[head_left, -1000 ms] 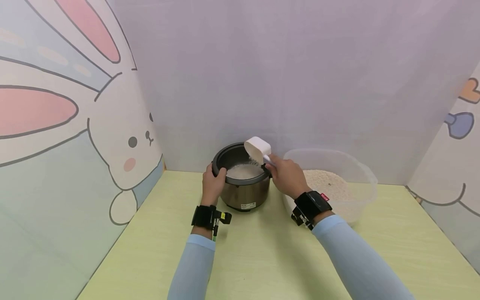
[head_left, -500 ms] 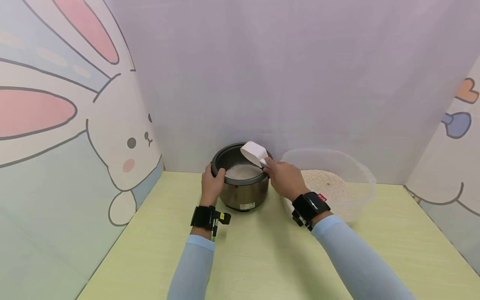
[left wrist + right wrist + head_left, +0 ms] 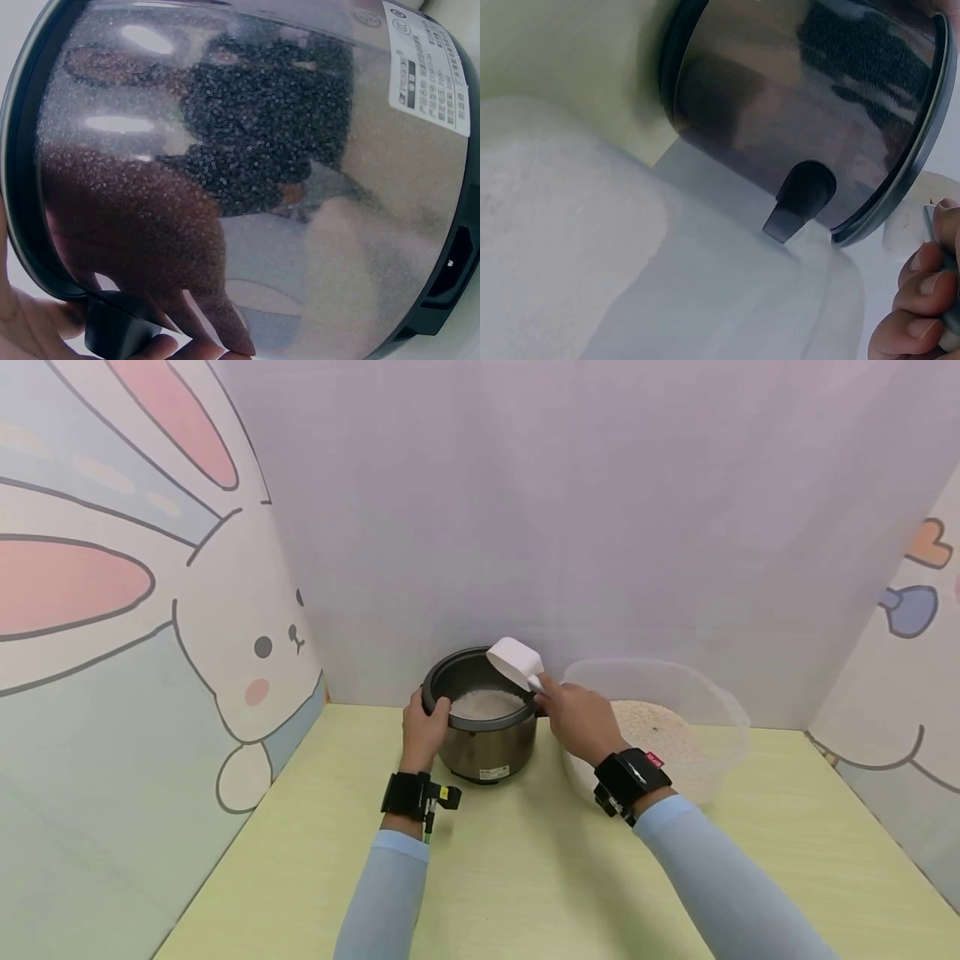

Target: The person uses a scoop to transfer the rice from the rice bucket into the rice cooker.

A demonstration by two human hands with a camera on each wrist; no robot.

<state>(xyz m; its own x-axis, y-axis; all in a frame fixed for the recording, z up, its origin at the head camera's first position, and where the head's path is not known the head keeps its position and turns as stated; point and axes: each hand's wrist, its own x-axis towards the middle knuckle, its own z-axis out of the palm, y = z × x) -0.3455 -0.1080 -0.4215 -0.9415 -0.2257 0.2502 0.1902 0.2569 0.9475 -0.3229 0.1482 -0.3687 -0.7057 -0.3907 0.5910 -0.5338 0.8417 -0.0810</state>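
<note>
A brownish metallic rice cooker (image 3: 483,753) without a lid stands near the back wall, with white rice (image 3: 487,703) in its dark inner pot. My left hand (image 3: 423,728) grips its left side, thumb over the rim; in the left wrist view the fingers (image 3: 52,319) curl around the black side handle (image 3: 118,326). Over the pot's right rim, my right hand (image 3: 583,718) holds a white measuring scoop (image 3: 513,662) by its handle, cup tilted toward the pot. Curled fingers of the right hand (image 3: 922,300) show at the edge of the right wrist view.
Right of the cooker stands a translucent plastic tub (image 3: 731,722) of rice (image 3: 652,727), below my right hand. A lilac cloth wall (image 3: 600,527) closes off the back of the pale green table (image 3: 495,877). Rabbit-print panels (image 3: 247,693) flank it.
Grains were falling from the scoop a second ago; none fall now. The scoop dipped left toward the pot, then rose slightly back to the right. My left hand kept its grip.
</note>
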